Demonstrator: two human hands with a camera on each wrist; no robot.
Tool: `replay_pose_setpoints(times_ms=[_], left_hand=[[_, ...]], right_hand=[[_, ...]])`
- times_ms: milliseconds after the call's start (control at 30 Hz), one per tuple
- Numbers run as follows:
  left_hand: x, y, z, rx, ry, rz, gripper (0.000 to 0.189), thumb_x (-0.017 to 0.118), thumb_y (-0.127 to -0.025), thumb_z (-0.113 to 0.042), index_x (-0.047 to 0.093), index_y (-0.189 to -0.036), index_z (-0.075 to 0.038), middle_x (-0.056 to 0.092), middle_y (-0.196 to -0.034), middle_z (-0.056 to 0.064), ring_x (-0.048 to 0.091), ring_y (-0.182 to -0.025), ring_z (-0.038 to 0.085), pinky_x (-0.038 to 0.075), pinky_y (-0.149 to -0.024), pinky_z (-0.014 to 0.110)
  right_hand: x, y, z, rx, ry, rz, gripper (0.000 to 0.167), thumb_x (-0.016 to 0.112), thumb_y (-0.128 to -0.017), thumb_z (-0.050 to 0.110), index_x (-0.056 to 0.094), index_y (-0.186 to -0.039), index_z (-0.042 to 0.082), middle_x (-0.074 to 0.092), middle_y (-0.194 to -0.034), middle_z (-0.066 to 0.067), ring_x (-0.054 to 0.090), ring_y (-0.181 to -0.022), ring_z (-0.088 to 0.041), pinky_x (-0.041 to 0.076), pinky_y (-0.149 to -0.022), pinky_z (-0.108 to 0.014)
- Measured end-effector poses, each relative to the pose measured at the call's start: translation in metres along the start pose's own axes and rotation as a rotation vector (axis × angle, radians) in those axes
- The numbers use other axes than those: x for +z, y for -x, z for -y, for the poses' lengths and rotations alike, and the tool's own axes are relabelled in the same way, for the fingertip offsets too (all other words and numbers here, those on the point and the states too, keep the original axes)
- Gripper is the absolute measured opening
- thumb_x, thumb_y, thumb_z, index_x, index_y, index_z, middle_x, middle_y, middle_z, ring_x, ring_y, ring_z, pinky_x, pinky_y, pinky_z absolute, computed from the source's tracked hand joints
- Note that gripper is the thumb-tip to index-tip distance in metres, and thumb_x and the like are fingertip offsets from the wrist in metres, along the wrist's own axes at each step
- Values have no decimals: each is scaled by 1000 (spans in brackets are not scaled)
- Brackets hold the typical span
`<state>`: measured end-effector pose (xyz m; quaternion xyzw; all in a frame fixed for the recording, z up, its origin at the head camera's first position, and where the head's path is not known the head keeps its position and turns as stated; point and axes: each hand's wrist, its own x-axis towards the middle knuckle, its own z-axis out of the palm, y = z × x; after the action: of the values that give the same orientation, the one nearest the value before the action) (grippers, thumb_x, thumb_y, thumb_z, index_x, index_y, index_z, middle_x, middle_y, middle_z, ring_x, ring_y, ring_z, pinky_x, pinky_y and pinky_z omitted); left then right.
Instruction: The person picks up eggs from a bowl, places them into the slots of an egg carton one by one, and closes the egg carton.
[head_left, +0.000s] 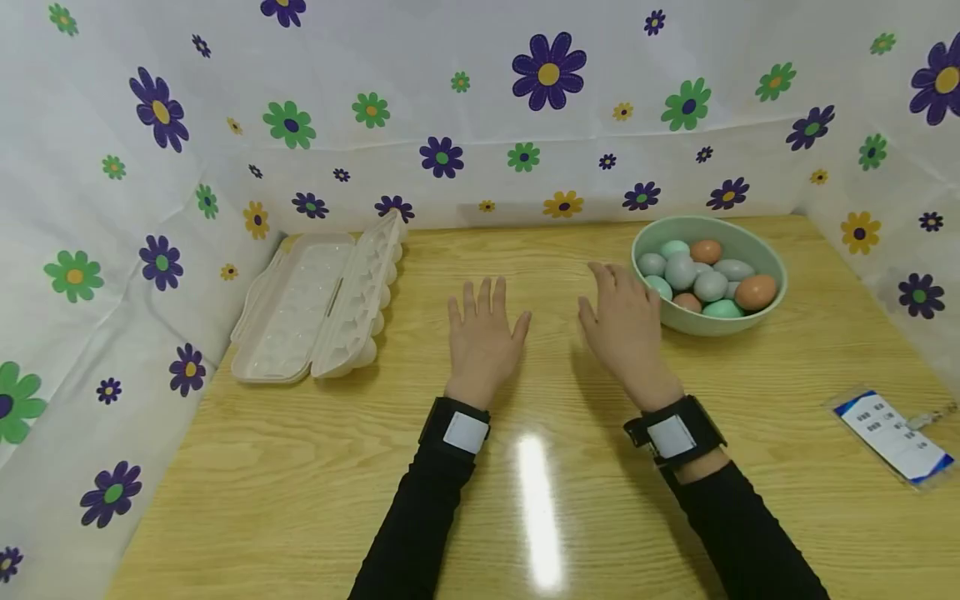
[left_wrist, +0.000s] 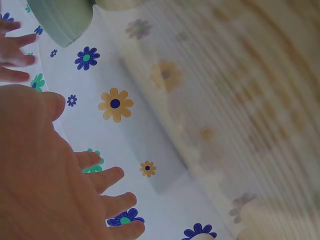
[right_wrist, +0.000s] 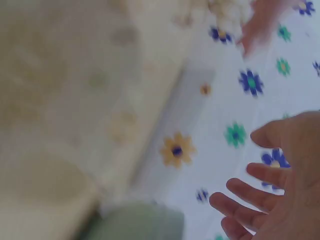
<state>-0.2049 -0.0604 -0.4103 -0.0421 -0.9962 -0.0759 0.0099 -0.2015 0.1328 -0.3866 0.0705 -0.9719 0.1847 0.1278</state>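
My left hand (head_left: 483,346) is spread over the middle of the wooden table, fingers straight and holding nothing. To its right my right hand (head_left: 622,325) reaches forward with loosely extended fingers, also holding nothing, its fingertips close to the left side of a pale green bowl (head_left: 712,325). Inside the bowl lie several eggs: grey ones, mint ones and a brown egg (head_left: 755,292) at the right. An egg carton (head_left: 288,308), whitish and see-through, stands with its lid raised on the left, some way from my left hand. Both wrist views show extended fingers with nothing in them.
A badge in a clear sleeve (head_left: 892,435) lies at the right of the table (head_left: 300,492). White cloth (head_left: 465,75) printed with flowers hangs behind the table and along both sides. Black sleeves and wrist straps cover my forearms.
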Motion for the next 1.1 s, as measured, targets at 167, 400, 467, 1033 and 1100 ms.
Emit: replay_pose_setpoints(times_ms=[167, 400, 467, 1033, 1100], left_hand=[[-1, 2, 3, 2, -4, 1, 70, 25, -109, -56, 12, -165, -15, 19, -171, 11, 10, -160, 36, 9, -129, 56], [-1, 3, 8, 0, 3, -32, 69, 26, -109, -53, 17, -164, -13, 22, -170, 12, 15, -159, 37, 12, -129, 56], [-3, 2, 11, 7, 16, -55, 67, 27, -110, -52, 19, -163, -11, 25, -169, 13, 17, -158, 37, 14, -128, 56], [-108, -6, 138, -135, 620, -310, 48, 38, -107, -25, 40, -149, -1, 45, -151, 23, 46, -137, 40, 39, -113, 55], [-112, -13, 171, -214, 499, -314, 50, 35, -106, -24, 38, -148, 3, 46, -147, 28, 46, -133, 46, 40, -109, 59]], right_hand=[[-28, -34, -37, 64, 45, -90, 45, 50, -102, 14, 48, -140, -10, 53, -134, -34, 50, -119, -51, 42, -99, -62], [-33, -56, -87, 183, 150, 187, 55, 46, -100, 16, 40, -128, -31, 44, -129, -51, 42, -121, -61, 38, -104, -66], [-31, -58, -90, 192, 139, 220, 54, 46, -99, 15, 39, -127, -30, 44, -129, -51, 43, -121, -61, 39, -103, -67], [-23, -56, -90, 163, 101, 55, 39, 45, -95, 5, 49, -114, -30, 53, -113, -47, 50, -105, -56, 48, -85, -64], [-23, -55, -90, 150, 113, 46, 39, 46, -95, 4, 50, -112, -30, 54, -111, -47, 51, -104, -56, 48, -85, -63]])
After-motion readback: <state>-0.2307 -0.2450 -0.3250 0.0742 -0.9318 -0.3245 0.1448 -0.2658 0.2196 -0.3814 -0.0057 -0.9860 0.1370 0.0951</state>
